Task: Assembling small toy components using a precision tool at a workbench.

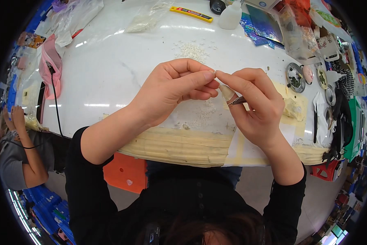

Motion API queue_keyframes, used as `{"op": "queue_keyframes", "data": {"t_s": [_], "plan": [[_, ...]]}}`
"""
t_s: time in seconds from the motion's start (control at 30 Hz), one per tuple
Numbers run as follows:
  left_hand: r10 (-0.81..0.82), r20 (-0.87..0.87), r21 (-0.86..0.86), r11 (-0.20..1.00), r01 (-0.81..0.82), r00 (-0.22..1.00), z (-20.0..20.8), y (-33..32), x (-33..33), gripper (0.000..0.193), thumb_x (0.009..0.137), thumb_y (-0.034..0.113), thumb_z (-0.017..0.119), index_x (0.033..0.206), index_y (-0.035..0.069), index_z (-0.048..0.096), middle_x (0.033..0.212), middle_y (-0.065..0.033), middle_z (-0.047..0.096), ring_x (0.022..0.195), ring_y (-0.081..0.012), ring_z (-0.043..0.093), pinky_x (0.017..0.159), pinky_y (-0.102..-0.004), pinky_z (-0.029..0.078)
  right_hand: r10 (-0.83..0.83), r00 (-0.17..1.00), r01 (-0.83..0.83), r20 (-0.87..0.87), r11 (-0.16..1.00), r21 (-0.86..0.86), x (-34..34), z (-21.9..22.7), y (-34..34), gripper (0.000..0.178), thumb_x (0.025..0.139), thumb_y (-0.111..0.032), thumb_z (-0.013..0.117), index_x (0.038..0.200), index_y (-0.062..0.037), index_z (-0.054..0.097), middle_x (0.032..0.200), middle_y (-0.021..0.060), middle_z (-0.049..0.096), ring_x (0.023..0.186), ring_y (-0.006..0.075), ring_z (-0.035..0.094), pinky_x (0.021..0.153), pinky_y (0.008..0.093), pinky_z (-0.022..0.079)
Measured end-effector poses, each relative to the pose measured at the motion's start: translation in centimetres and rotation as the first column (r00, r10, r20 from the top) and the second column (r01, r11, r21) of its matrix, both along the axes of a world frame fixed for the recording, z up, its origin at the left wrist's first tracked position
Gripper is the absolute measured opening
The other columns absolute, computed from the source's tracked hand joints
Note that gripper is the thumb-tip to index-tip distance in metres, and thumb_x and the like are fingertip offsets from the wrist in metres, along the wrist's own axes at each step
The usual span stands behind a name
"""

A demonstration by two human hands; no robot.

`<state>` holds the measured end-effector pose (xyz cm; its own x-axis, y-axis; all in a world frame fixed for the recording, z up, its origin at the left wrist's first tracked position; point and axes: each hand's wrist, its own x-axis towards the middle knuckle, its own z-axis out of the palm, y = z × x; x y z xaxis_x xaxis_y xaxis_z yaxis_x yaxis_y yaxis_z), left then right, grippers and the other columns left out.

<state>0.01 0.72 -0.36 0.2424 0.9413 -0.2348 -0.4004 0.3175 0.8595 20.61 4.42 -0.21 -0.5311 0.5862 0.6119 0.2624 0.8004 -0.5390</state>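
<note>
My left hand (173,92) and my right hand (255,104) meet fingertip to fingertip above the white table (110,69). Left thumb and forefinger pinch something tiny, too small to make out, right against my right forefinger tip. My right hand holds thin metal tweezers (237,101) between its fingers, and its thumb wears a pale finger cover (226,92). Small white grains (191,51) lie scattered on the table under and beyond the hands.
A yellow utility knife (191,13), a white bottle (230,16) and clear plastic bags (146,18) lie at the back. Small round dishes (294,77) and clutter crowd the right. A pink item with a black cable (51,65) sits left. Another person (20,151) sits at far left.
</note>
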Motion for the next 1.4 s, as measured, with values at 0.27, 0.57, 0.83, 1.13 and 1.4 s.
{"op": "queue_keyframes", "data": {"t_s": [0.27,0.57,0.83,1.13,1.4], "plan": [[-0.034,-0.012,0.01,0.999,0.035,0.999,0.1,-0.4,0.2,0.016,0.097,0.014,0.062,0.105,0.002,0.068,0.095,-0.0083,0.071,0.089,-0.0161,0.071,0.08,-0.0264,0.058,0.002,1.0,-0.003,-0.027,0.999,-0.052,-0.1,0.4,0.1,0.047,0.065,0.013,0.064,0.107,-0.0072,0.072,0.089,0.0057,0.064,0.067,0.0155,0.064,0.055,0.0249,0.053],[-0.079,-0.128,0.177,0.979,0.101,0.989,0.2,-0.4,0.2,0.016,0.097,0.012,0.061,0.102,-0.002,0.068,0.095,-0.012,0.071,0.087,-0.0181,0.072,0.078,-0.028,0.059,0.094,0.994,-0.109,-0.062,0.948,-0.299,0.6,1.2,0.3,0.031,0.074,0.013,0.061,0.099,-0.0006,0.071,0.091,0.0073,0.063,0.074,0.0118,0.064,0.062,0.0229,0.056],[-0.052,-0.059,0.031,0.998,0.054,0.997,0.3,-0.6,0.5,0.015,0.095,0.012,0.064,0.1,-0.001,0.068,0.093,-0.0115,0.071,0.085,-0.0171,0.072,0.075,-0.0263,0.058,0.078,0.993,-0.094,-0.086,0.975,-0.201,0.1,0.7,0.3,0.024,0.073,0.011,0.065,0.094,-0.0004,0.069,0.088,0.0064,0.061,0.076,0.0137,0.065,0.058,0.0245,0.056],[0.155,-0.395,0.458,0.888,0.048,0.905,-0.1,-1.0,0.6,0.008,0.092,0.001,0.065,0.097,-0.005,0.067,0.091,-0.0107,0.071,0.083,-0.0143,0.07,0.075,-0.0255,0.058,0.001,1.0,-0.002,-0.02,0.998,-0.061,-0.2,0.5,-0.1,0.028,0.067,0.01,0.068,0.092,-0.003,0.069,0.082,0.0055,0.061,0.066,0.0158,0.066,0.055,0.0253,0.055],[0.2,-0.482,0.446,0.894,0.042,0.853,0.2,-1.1,0.7,0.01,0.09,-0.002,0.066,0.099,-0.005,0.067,0.091,-0.0109,0.071,0.084,-0.014,0.07,0.073,-0.0248,0.057,-0.073,0.997,0.067,0.026,0.978,0.199,-0.2,-0.1,0.4,0.033,0.059,0.006,0.07,0.09,-0.0065,0.068,0.077,0.0025,0.059,0.058,0.0161,0.059,0.048,0.0272,0.046]]}}
